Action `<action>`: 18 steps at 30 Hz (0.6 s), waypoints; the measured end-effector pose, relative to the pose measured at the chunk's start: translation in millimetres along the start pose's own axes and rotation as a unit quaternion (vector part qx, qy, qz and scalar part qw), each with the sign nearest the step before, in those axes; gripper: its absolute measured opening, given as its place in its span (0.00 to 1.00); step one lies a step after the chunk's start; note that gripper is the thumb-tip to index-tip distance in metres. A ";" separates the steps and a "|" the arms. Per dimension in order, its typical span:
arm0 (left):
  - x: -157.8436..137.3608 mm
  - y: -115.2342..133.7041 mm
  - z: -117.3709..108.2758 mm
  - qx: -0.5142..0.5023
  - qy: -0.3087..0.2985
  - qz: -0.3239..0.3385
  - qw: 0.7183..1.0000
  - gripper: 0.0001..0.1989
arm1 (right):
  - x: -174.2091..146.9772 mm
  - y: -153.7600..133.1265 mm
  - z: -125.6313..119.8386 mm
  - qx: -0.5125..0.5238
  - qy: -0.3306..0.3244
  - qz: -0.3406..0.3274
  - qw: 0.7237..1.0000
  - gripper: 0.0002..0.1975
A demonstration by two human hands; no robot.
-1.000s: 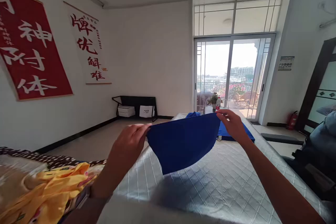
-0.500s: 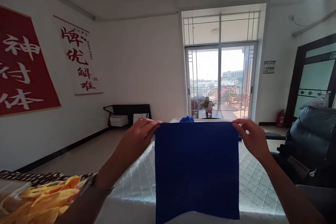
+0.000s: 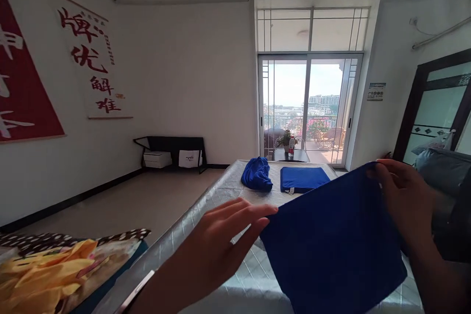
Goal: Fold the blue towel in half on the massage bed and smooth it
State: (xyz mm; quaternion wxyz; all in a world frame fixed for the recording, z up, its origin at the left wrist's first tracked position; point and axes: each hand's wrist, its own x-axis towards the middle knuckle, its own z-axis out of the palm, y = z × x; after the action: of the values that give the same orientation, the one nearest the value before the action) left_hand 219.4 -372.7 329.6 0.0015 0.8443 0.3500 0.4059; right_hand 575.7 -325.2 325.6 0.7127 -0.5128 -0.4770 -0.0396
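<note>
A folded dark blue cloth (image 3: 334, 245) hangs at a slant in front of me, its right end raised. My right hand (image 3: 405, 196) pinches its upper right corner between thumb and fingers. Lower down, my left hand (image 3: 228, 243) has thumb and index finger closed at the upper left corner, the other fingers stretched out. Beyond the cloth, on the silvery quilted mattress (image 3: 209, 221), lie a crumpled blue cloth bundle (image 3: 256, 174) and a neatly folded blue cloth stack (image 3: 303, 178) with a small white label.
Yellow and patterned fabrics (image 3: 55, 270) lie at the lower left. A black bench (image 3: 172, 149) with white boxes stands by the far wall. Past the mattress a small table (image 3: 292, 156) carries a plant and a bottle (image 3: 291, 146). A dark bulky seat (image 3: 445, 169) is at the right.
The cloth has gone from level to slanting and moved right, its left end lowered. My right hand has moved right, my left hand down and right. The bundle and stack behind are now uncovered.
</note>
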 end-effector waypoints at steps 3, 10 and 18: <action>4.5 -23.9 16.4 -0.034 -0.013 0.003 0.999 0.15 | 18.4 21.8 64.7 0.012 -0.080 -0.016 0.997 0.17; -43.3 -134.4 84.8 -0.025 -0.049 -0.209 0.976 0.12 | -43.9 77.9 259.2 -0.036 -0.364 -0.037 0.930 0.11; -116.2 -215.0 142.2 0.020 -0.133 -0.331 0.934 0.14 | -168.2 128.7 241.4 -0.077 -0.552 -0.062 0.828 0.12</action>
State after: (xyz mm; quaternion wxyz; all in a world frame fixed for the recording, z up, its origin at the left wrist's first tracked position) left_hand 140.8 -239.1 93.1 0.1655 0.7266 0.6145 0.2592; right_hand 400.4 -151.7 119.8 0.2842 -0.4720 -0.8171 0.1697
